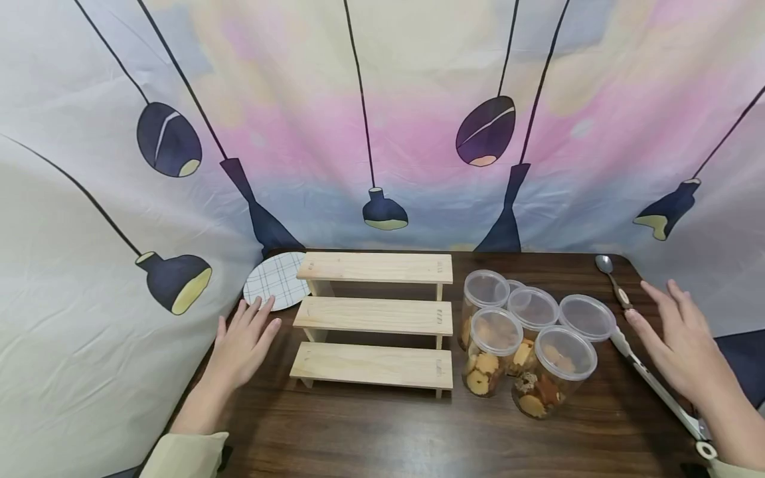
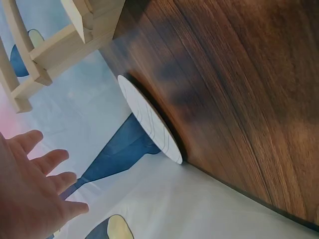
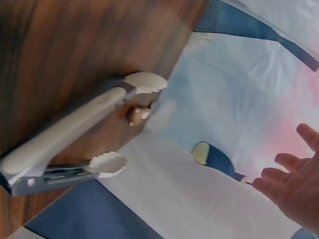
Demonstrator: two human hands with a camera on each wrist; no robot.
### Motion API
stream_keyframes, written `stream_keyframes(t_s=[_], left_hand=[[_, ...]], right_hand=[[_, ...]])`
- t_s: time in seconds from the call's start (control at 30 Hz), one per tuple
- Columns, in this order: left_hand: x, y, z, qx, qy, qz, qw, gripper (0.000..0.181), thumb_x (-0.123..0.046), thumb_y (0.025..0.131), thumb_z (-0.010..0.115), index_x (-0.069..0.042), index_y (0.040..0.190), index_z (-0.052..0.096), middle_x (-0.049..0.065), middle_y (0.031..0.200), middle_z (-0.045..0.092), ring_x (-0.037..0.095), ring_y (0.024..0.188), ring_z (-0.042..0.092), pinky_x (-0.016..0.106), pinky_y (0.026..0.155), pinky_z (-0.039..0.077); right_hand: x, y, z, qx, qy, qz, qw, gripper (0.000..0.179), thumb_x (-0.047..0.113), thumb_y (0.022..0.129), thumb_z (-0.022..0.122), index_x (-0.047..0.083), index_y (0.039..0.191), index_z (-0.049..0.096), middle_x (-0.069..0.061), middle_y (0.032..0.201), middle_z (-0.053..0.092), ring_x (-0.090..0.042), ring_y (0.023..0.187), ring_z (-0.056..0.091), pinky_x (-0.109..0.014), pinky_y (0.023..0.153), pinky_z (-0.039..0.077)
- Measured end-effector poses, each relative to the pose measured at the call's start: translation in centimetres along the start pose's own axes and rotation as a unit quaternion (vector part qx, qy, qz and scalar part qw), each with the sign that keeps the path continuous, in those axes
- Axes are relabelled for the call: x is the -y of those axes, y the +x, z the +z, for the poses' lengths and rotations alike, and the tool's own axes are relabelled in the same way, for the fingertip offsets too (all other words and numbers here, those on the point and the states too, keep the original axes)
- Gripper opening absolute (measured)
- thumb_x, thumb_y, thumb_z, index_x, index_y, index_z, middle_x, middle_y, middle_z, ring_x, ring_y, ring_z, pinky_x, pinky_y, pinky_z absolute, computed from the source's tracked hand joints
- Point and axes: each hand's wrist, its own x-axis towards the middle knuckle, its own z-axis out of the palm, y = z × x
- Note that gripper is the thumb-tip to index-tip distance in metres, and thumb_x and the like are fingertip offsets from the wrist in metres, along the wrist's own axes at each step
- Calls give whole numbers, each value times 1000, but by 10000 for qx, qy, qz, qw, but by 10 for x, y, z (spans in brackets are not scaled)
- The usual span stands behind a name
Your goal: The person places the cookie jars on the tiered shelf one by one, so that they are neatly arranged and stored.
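My left hand [image 1: 242,342] hovers with spread fingers at the left of the table, near a round white plate with a grid pattern [image 1: 271,282]. In the left wrist view the plate [image 2: 149,119] appears edge-on, apart from the fingers. My right hand [image 1: 684,345] is held at the right, fingers extended and holding nothing. Close beside it lie the tongs [image 1: 651,382], whose scalloped tips stand apart in the right wrist view, and a spoon [image 1: 614,275]. Several clear lidded jars of cookies [image 1: 552,378] stand right of a three-step wooden shelf [image 1: 373,365].
The shelf occupies the middle of the dark wooden table [image 1: 358,438], with bare tabletop in front of it. A curtain printed with lamps [image 1: 385,133] hangs behind the table and along its left side. The jars stand close together, some partly hiding others.
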Motion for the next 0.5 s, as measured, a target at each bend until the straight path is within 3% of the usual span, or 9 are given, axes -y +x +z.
stream_keyframes(t_s=[0.17, 0.33, 0.5], left_hand=[[-4, -12, -2, -87, -226, 69, 9997, 57, -42, 104, 37, -8, 149, 35, 24, 147, 35, 44, 139, 18, 68, 104, -1], [-4, -22, 1, -281, -633, 263, 9973, 51, -34, 102, 47, -3, 143, 43, 24, 142, 43, 47, 134, 27, 69, 102, 13], [-2, -29, 7, -103, -1292, 225, 9913, 51, -32, 102, 48, -4, 144, 41, 23, 142, 43, 48, 132, 30, 66, 103, 19]], right_hand=[[10, -4, -9, -76, 198, -259, 9994, 62, 29, 102, 47, 8, 154, 19, -26, 156, 1, -52, 138, -2, -69, 103, -3], [22, -8, -14, 147, 491, -576, 9970, 62, 24, 101, 51, 11, 154, 22, -23, 156, 10, -49, 139, 4, -68, 104, -1], [32, -10, -12, 442, 799, -708, 9933, 64, 22, 100, 52, 16, 155, 19, -28, 149, 24, -49, 134, 20, -70, 100, 12]])
